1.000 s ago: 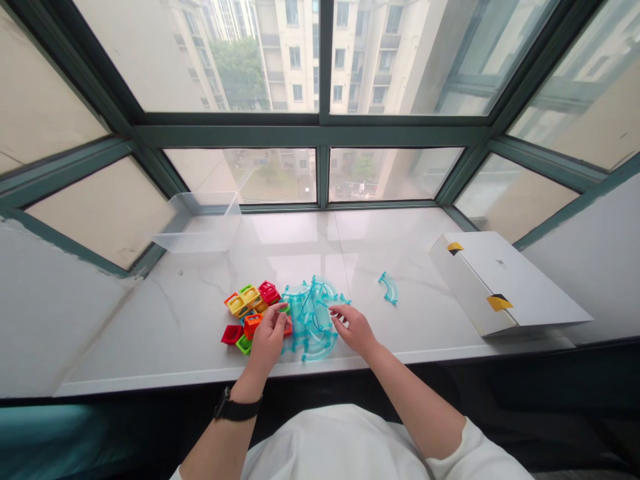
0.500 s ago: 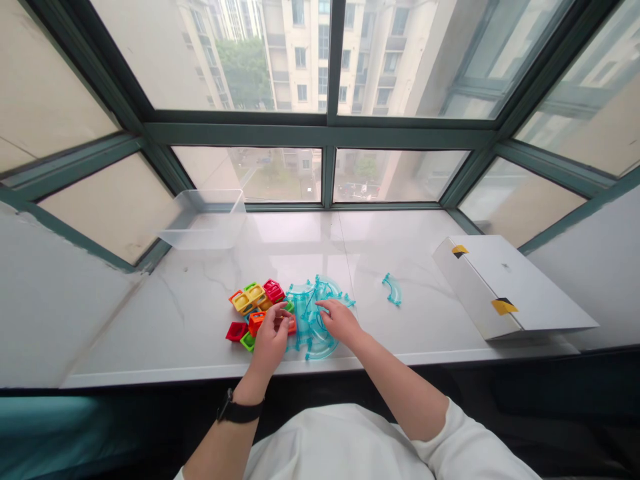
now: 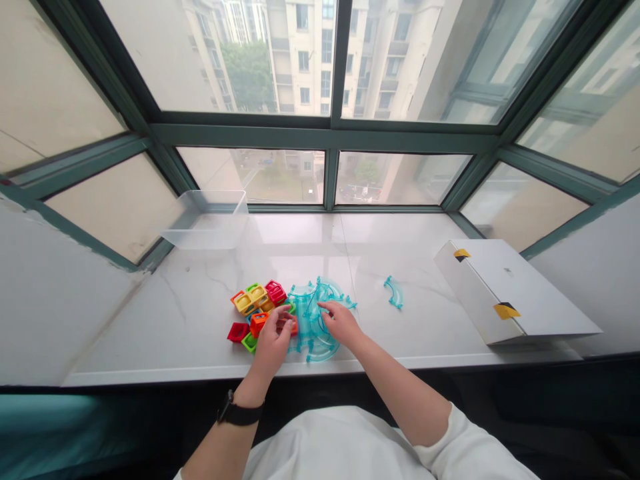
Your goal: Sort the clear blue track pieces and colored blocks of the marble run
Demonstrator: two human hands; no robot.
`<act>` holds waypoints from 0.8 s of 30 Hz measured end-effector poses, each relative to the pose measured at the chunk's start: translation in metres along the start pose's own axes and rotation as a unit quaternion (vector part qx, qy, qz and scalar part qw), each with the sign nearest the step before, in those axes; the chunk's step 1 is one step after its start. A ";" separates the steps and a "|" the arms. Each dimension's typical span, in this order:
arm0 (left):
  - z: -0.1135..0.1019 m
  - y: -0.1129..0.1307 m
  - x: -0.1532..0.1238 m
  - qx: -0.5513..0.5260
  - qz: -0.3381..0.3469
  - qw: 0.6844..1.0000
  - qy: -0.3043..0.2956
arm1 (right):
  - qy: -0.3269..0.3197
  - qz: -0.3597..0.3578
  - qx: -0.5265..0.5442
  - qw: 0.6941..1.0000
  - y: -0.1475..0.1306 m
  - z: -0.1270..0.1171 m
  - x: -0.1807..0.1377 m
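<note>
My left hand (image 3: 273, 341) hovers with curled fingers at the right side of a heap of colourful plastic magnetic tiles (image 3: 256, 303), close to a red-orange tile (image 3: 292, 326); whatever its fingertips may pinch is hidden. My right hand (image 3: 341, 321) rests its spread fingertips on a cluster of transparent blue curved track pieces (image 3: 313, 313). That cluster lies just right of the tiles, touching them. Farther right, a single loose curved blue track piece (image 3: 393, 292) lies apart on the marble sill (image 3: 175, 320).
A clear plastic box (image 3: 205, 220) stands at the back left against the window frame (image 3: 330, 137). A white cardboard box (image 3: 510, 293) with yellow and black tape lies at the right. The sill's front edge runs just beyond my forearms.
My right hand has moved left, further onto the blue track cluster. The whole view has shifted slightly, with the objects appearing a little further right.
</note>
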State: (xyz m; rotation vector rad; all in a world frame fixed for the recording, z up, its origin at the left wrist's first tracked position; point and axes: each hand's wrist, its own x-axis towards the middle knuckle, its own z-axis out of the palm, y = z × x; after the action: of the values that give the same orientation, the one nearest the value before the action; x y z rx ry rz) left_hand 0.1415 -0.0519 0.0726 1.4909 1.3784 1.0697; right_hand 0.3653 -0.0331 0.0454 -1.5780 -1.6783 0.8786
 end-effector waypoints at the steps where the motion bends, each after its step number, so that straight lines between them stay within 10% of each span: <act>1: 0.000 0.001 0.000 -0.004 -0.001 1.000 -0.001 | 0.006 0.008 0.017 1.000 -0.002 -0.001 0.000; 24: 0.031 0.055 -0.014 -0.010 -0.032 0.995 -0.095 | 0.050 -0.092 0.165 0.981 -0.078 -0.039 -0.064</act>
State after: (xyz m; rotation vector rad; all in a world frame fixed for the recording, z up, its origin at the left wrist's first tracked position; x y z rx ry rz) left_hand 0.1870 -0.0701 0.1148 1.4829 1.2707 0.8758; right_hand 0.3583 -0.0994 0.1305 -1.2030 -1.4914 0.9122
